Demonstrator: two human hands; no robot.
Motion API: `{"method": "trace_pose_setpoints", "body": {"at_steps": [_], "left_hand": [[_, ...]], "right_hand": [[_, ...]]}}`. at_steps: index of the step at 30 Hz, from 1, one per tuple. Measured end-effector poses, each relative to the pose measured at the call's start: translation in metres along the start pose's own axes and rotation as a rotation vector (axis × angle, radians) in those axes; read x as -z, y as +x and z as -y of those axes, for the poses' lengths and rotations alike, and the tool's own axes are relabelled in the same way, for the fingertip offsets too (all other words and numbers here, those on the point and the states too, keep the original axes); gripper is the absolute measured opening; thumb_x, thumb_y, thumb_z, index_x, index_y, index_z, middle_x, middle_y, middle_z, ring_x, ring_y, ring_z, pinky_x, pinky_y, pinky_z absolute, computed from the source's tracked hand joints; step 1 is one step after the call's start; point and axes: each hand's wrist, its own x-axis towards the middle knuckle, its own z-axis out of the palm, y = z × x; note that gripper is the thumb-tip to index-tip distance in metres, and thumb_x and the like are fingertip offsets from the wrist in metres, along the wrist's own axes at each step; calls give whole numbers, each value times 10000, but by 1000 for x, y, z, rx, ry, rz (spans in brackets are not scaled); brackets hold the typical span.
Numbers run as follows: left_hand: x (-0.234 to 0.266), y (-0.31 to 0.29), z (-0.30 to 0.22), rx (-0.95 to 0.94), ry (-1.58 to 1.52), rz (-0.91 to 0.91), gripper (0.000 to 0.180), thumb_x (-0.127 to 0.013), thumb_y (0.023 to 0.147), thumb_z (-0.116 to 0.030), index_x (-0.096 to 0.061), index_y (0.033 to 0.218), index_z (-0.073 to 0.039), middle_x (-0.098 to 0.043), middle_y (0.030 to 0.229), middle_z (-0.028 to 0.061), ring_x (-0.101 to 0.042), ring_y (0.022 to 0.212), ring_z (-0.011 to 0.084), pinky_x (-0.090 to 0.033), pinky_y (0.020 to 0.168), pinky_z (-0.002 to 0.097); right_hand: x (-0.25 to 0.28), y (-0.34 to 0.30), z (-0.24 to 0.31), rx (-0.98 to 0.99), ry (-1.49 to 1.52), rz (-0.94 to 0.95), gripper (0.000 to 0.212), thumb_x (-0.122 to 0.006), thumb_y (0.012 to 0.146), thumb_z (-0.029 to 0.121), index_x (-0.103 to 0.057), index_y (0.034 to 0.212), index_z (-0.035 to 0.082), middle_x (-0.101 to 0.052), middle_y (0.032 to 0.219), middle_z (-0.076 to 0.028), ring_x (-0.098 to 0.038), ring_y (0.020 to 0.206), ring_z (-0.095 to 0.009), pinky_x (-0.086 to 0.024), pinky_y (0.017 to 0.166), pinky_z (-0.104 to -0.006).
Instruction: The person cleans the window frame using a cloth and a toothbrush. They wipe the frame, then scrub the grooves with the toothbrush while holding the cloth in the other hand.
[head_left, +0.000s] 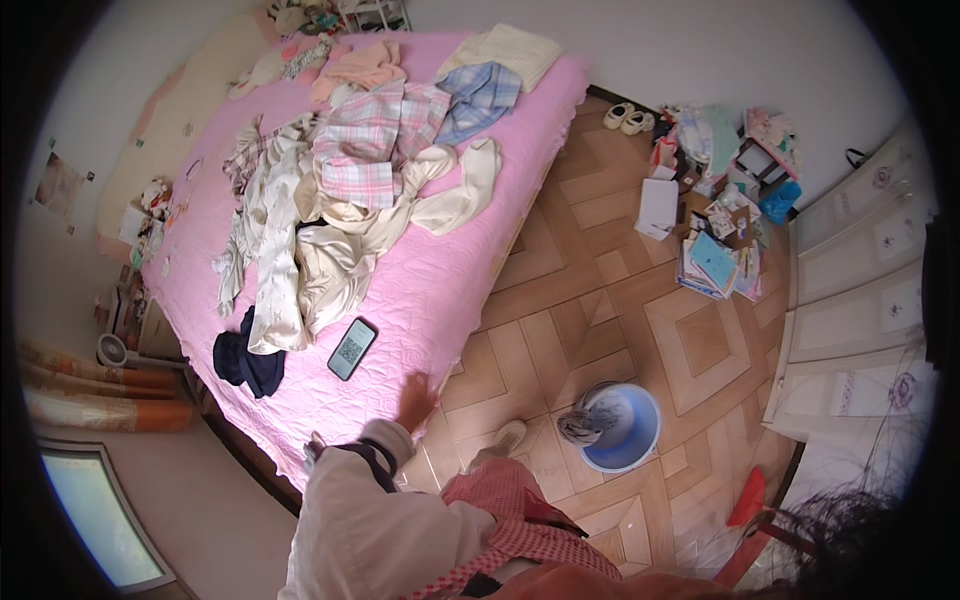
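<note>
My left hand (415, 403) is over the near right edge of the pink quilted bed cover (415, 290). Its fingers look stretched out and slightly blurred, with nothing visible in them. A beige sleeve with a dark band covers that arm. Beyond the hand, a phone (352, 349) lies face up, its screen lit with a square code. To the phone's left is a crumpled dark blue garment (249, 356). Cream satin clothes (335, 270) and a pink plaid garment (358, 140) are heaped farther up the bed. My right hand does not show.
On the wood-patterned floor stands a blue bucket (640, 455) with a grey cloth (578, 427) over its rim. A pile of books and papers (712, 262), a white box (656, 208) and white shoes (628, 118) are farther back. Pale cabinets (850, 300) line the right side.
</note>
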Motion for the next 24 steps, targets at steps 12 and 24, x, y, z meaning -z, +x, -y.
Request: {"method": "trace_pose_setpoints", "body": {"at_steps": [12,24], "left_hand": [[-77,-123,-205,-852,-202,809,282,-638,872,-301,-680,954,-35,-684,947,219,-650,923,401,-512,818,481],[-91,-185,-263,-1059,-180,1053,199,-677,889,-220,-636,992,-55,-679,911,166,-656,855,369,-517,737,436]], "right_hand": [[-33,-86,-84,-50,164,-227,327,-682,842,254,-685,1117,78,-714,815,-160,-701,720,-297,-561,675,-432],[-150,-228,-191,-373,509,-451,331,-686,837,275,-692,1105,81,-717,843,-161,-700,760,-309,-558,704,-438]]}}
